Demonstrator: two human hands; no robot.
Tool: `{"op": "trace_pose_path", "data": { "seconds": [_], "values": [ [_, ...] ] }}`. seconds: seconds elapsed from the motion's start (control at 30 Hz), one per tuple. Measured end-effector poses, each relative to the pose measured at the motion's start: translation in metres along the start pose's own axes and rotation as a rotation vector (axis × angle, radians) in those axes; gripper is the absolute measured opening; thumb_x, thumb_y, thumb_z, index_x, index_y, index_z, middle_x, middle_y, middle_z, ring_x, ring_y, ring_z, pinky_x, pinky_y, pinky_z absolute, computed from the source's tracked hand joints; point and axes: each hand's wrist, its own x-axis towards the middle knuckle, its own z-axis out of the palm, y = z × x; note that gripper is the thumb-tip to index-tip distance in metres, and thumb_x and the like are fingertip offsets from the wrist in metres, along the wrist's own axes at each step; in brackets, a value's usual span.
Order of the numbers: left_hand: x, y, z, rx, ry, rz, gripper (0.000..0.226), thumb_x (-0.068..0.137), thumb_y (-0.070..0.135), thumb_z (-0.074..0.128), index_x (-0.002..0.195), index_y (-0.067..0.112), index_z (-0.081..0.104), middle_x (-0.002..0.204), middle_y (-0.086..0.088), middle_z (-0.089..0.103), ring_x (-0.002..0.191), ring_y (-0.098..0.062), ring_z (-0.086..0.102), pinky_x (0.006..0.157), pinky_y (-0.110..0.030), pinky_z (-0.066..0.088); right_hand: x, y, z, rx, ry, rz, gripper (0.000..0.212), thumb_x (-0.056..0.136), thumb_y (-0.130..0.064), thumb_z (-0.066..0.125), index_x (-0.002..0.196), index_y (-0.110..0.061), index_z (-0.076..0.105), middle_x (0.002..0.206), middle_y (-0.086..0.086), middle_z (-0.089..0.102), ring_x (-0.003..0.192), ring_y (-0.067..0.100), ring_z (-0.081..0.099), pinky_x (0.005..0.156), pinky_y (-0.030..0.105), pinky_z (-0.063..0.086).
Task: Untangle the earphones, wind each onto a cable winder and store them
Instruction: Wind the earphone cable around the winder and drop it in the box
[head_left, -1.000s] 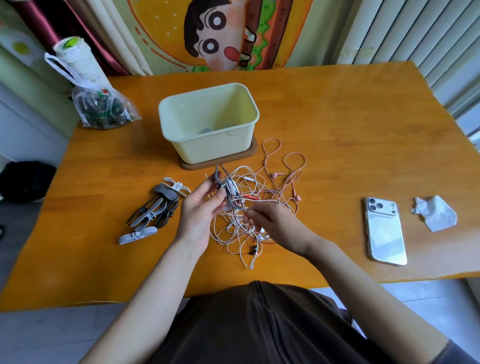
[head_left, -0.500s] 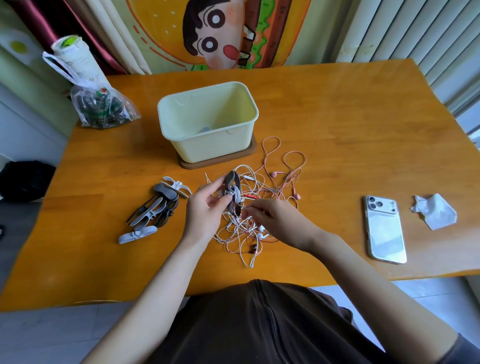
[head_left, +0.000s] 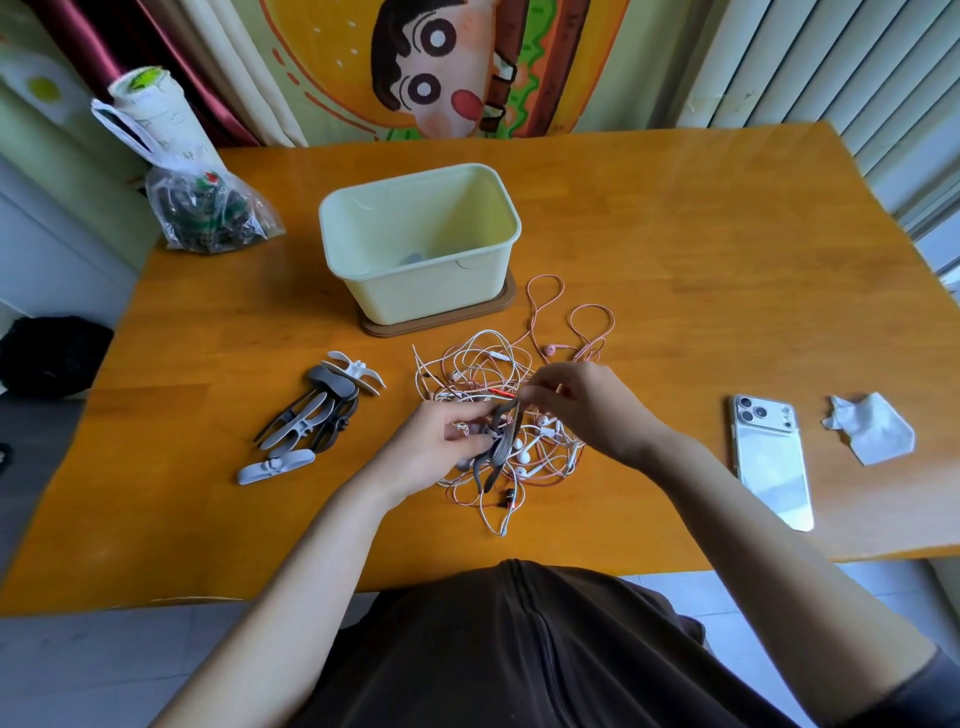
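A tangle of white and pink earphones (head_left: 493, 364) lies on the orange table in front of the pale yellow box (head_left: 363, 244). My left hand (head_left: 441, 452) grips a dark grey cable winder (head_left: 501, 441) just above the tangle. Its top end is pinched, along with a cable, by my right hand (head_left: 582, 405), whose fingers are blurred. A pile of grey and white spare winders (head_left: 317, 415) lies to the left of my left hand.
A phone (head_left: 774, 462) lies face down at the right, with a crumpled tissue (head_left: 872, 428) beyond it. A plastic bag with dark items (head_left: 208, 218) and a white roll (head_left: 150, 109) stand at the far left corner. The box rests on a brown lid (head_left: 498, 306).
My left hand has tipped the grey winder over and brought it lower and nearer to me. The right hand rose from the tangle to the winder's top end.
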Motion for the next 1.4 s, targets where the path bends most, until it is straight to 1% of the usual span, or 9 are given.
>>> {"op": "trace_pose_path", "data": {
  "seconds": [0.2, 0.43, 0.6, 0.7, 1.0, 1.13, 1.23, 1.3, 1.4],
  "values": [
    [-0.005, 0.004, -0.003, -0.123, -0.069, -0.034, 0.042, 0.091, -0.001, 0.057, 0.118, 0.032, 0.055, 0.105, 0.017, 0.067, 0.092, 0.004, 0.066, 0.073, -0.013, 0.051, 0.000, 0.004, 0.002, 0.094, 0.059, 0.001, 0.022, 0.089, -0.033, 0.058, 0.087, -0.014, 0.068, 0.076, 0.004, 0.064, 0.061, 0.012, 0.051, 0.055, 0.027, 0.040],
    [-0.006, 0.010, -0.005, -0.400, -0.045, 0.025, 0.037, 0.088, -0.005, 0.054, 0.113, 0.020, 0.064, 0.103, 0.007, 0.073, 0.094, -0.010, 0.068, 0.071, -0.023, 0.055, -0.002, 0.007, 0.005, 0.258, -0.049, 0.045, 0.025, 0.093, -0.028, 0.054, 0.073, -0.016, 0.063, 0.047, -0.018, 0.049, 0.048, 0.001, 0.045, 0.048, 0.012, 0.032],
    [0.000, 0.009, 0.000, -0.722, 0.100, 0.005, 0.034, 0.075, 0.006, 0.059, 0.106, 0.017, 0.066, 0.102, 0.000, 0.073, 0.093, -0.014, 0.068, 0.073, -0.030, 0.058, -0.005, -0.001, 0.011, 0.404, -0.105, 0.074, 0.032, 0.099, -0.022, 0.044, 0.069, -0.025, 0.057, 0.061, -0.010, 0.050, 0.049, -0.001, 0.044, 0.049, 0.013, 0.036],
    [0.004, 0.009, -0.001, -0.771, 0.231, -0.016, 0.031, 0.087, 0.003, 0.054, 0.112, 0.018, 0.064, 0.113, -0.004, 0.070, 0.105, -0.020, 0.066, 0.084, -0.038, 0.056, -0.008, -0.004, 0.022, 0.336, -0.117, 0.089, 0.031, 0.100, -0.022, 0.042, 0.073, -0.026, 0.057, 0.064, -0.009, 0.052, 0.053, 0.001, 0.045, 0.050, 0.011, 0.036],
    [0.009, 0.000, 0.002, -0.702, 0.507, -0.048, 0.023, 0.093, 0.004, 0.054, 0.111, 0.013, 0.065, 0.109, -0.010, 0.068, 0.098, -0.023, 0.066, 0.078, -0.033, 0.057, -0.015, -0.012, 0.038, 0.097, -0.061, -0.004, 0.023, 0.100, -0.020, 0.043, 0.100, -0.017, 0.066, 0.070, -0.014, 0.054, 0.063, -0.001, 0.054, 0.058, 0.012, 0.040],
    [0.010, -0.003, 0.006, -0.448, 0.564, -0.003, 0.034, 0.093, 0.005, 0.058, 0.125, 0.012, 0.062, 0.110, -0.005, 0.069, 0.099, -0.016, 0.067, 0.071, -0.022, 0.054, -0.017, -0.018, 0.034, 0.067, -0.024, -0.049, 0.024, 0.099, -0.020, 0.046, 0.105, -0.016, 0.068, 0.082, -0.011, 0.060, 0.074, 0.011, 0.061, 0.066, 0.022, 0.047],
    [0.010, -0.005, 0.010, -0.265, 0.561, 0.080, 0.041, 0.090, 0.002, 0.061, 0.129, 0.013, 0.058, 0.114, -0.007, 0.066, 0.098, -0.012, 0.067, 0.070, -0.017, 0.054, -0.018, -0.020, 0.032, 0.011, 0.131, -0.100, 0.022, 0.097, -0.018, 0.050, 0.101, -0.011, 0.070, 0.086, -0.006, 0.064, 0.073, 0.010, 0.059, 0.063, 0.024, 0.047],
    [0.011, -0.006, 0.011, -0.186, 0.540, 0.102, 0.044, 0.089, 0.004, 0.063, 0.131, 0.015, 0.057, 0.119, -0.006, 0.065, 0.102, -0.013, 0.066, 0.077, -0.024, 0.057, -0.018, -0.019, 0.030, 0.011, 0.246, -0.084, 0.017, 0.095, -0.017, 0.055, 0.096, -0.010, 0.071, 0.080, -0.004, 0.063, 0.066, 0.005, 0.055, 0.058, 0.016, 0.042],
    [0.009, -0.004, 0.012, -0.130, 0.479, 0.101, 0.042, 0.087, 0.006, 0.066, 0.126, 0.022, 0.060, 0.118, -0.003, 0.065, 0.103, -0.015, 0.065, 0.078, -0.028, 0.058, -0.017, -0.018, 0.025, 0.208, 0.349, 0.029, 0.009, 0.092, -0.016, 0.059, 0.095, -0.013, 0.067, 0.072, -0.005, 0.062, 0.057, 0.001, 0.056, 0.056, 0.010, 0.045]
  ]
}}
